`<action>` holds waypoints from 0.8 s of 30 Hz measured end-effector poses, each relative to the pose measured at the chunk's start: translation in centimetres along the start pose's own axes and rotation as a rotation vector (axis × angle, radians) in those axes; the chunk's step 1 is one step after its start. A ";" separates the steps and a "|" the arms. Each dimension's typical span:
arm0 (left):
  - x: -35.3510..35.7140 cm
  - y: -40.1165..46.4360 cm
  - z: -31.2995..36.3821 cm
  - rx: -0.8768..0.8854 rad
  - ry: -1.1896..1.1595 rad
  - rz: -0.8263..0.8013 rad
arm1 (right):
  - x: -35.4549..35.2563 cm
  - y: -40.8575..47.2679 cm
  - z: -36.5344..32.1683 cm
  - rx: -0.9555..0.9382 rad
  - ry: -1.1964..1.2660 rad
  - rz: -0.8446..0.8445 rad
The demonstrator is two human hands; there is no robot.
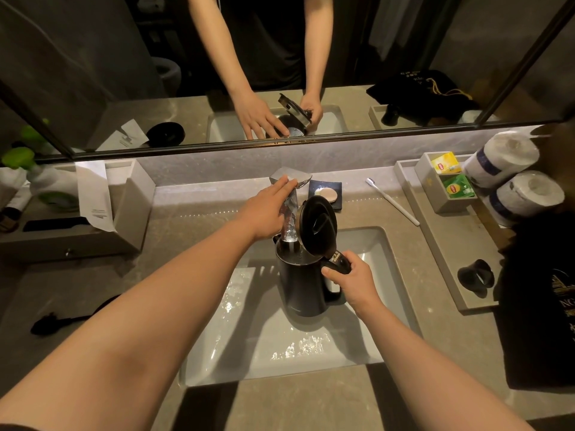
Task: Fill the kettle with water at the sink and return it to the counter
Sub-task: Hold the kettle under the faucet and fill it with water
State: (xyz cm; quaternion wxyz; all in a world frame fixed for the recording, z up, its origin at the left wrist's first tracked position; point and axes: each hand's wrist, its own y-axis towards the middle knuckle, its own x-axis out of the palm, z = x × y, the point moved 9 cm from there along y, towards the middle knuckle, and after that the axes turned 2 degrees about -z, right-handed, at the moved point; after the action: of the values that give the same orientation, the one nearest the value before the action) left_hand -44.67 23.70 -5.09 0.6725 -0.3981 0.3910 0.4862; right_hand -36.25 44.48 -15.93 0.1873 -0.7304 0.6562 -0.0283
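A dark kettle [300, 284] stands upright in the white sink [382, 275], its round lid [319, 225] flipped up. Water [290, 213] pours from the chrome tap [291, 178] straight into the kettle's mouth. My right hand [350, 279] grips the kettle's black handle on its right side. My left hand [267, 209] reaches forward with fingers laid flat along the tap's left side; whether it grips the tap is hidden. The sink floor is wet and glistens.
A soap dish [326, 191] and a toothbrush [392, 200] lie behind the sink. A tray with tea bags [448, 178] and paper rolls [501, 160] is at the right. A black kettle base [476, 276] rests on that tray. A grey organiser [93, 213] stands left, a mirror [280, 57] above.
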 end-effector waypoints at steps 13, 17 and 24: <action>-0.3 -0.1 0.2 0.002 0.005 -0.001 | 0.1 0.1 0.1 -0.016 -0.010 0.011; -0.3 -0.1 0.2 0.005 0.002 -0.003 | 0.1 0.1 0.3 -0.023 -0.012 0.012; -0.3 -0.1 0.2 0.004 0.002 -0.001 | 0.3 0.1 0.6 -0.011 -0.007 0.016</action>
State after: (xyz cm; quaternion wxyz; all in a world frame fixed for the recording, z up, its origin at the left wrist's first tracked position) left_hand -44.64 23.73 -4.79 0.6731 -0.3974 0.3926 0.4847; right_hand -36.09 44.30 -16.61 0.1859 -0.7263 0.6614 -0.0208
